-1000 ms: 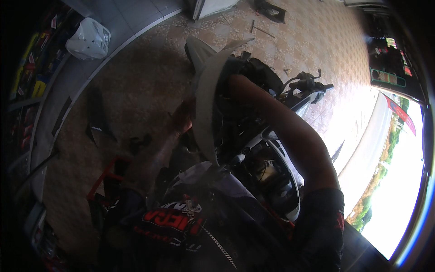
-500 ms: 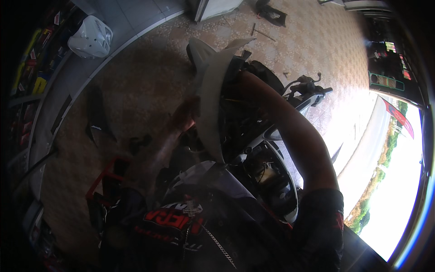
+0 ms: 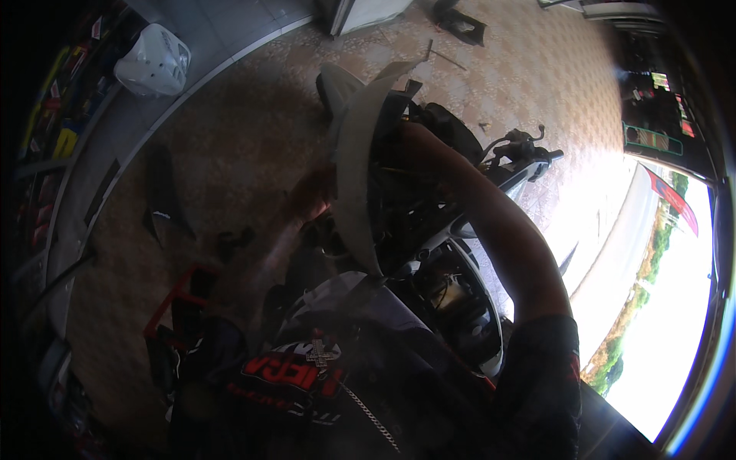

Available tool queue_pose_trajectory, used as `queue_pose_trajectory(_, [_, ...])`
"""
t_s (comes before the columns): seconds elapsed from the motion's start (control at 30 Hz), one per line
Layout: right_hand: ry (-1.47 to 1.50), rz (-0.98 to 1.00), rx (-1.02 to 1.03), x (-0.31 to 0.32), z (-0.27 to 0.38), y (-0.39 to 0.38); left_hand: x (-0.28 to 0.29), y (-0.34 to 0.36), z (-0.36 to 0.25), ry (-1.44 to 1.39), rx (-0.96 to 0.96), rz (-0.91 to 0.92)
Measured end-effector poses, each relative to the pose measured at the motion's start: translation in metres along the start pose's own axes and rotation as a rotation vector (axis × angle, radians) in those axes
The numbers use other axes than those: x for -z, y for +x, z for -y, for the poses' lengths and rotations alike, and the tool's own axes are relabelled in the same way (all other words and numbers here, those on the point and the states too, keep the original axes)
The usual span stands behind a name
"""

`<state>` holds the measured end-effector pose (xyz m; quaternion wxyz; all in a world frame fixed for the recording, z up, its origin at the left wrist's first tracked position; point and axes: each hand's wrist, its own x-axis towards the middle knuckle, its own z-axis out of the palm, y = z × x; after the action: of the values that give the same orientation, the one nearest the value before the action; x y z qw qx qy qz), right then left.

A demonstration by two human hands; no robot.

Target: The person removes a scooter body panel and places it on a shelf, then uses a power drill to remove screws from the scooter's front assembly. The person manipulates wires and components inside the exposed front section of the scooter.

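Note:
A long, curved pale body panel (image 3: 354,165) stands on edge against the front of a partly stripped scooter (image 3: 414,222). My left hand (image 3: 316,193) grips the panel's left side, though shade and the panel cover some of its fingers. Over the scooter's frame reaches my right arm, and my right hand (image 3: 406,138) is tucked behind the panel's upper inner side. Its fingers are hidden among dark parts, so what they touch cannot be seen. Closer to me, the scooter's open storage well (image 3: 452,295) shows.
A white fairing piece (image 3: 157,61) rests by the shelves on the left. On the tiled floor lie a dark panel (image 3: 165,203), a T-handle wrench (image 3: 445,57) and a black part (image 3: 462,27). A red frame (image 3: 180,303) stands near my left elbow. Handlebar (image 3: 529,149) juts right.
The panel's upper end has shifted slightly to the left and swung inward. Both hands stay at nearly the same places on it and behind it.

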<state>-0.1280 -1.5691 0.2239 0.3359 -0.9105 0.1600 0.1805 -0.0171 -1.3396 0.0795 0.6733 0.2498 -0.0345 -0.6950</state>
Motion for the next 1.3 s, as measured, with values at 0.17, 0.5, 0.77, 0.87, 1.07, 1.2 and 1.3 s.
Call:
queue_pose_trajectory(0.17, [-0.031, -0.059, 0.042, 0.002, 0.005, 0.002, -0.001, 0.0, -0.004, 0.007, -0.004, 0.035])
queue_pose_trajectory(0.5, [-0.187, 0.007, 0.024, 0.004, 0.009, 0.005, -0.012, -0.002, -0.012, 0.136, 0.01, 0.05])
queue_pose_trajectory(0.77, [0.015, 0.034, -0.163, 0.02, 0.021, -0.002, -0.005, 0.001, -0.006, -0.039, 0.006, 0.012])
queue_pose_trajectory(0.87, [0.022, 0.024, -0.002, 0.025, 0.019, -0.008, -0.008, 0.006, -0.001, -0.008, -0.023, -0.047])
queue_pose_trajectory(1.07, [0.389, 0.029, -0.208, 0.018, 0.007, -0.015, -0.012, 0.005, -0.002, 0.021, -0.024, -0.021])
queue_pose_trajectory(1.2, [0.258, -0.002, -0.237, 0.009, -0.006, -0.014, -0.016, 0.002, -0.002, 0.0, -0.067, -0.043])
queue_pose_trajectory(1.3, [0.182, 0.016, -0.302, 0.002, -0.016, -0.009, -0.017, -0.001, -0.003, -0.037, -0.068, -0.012])
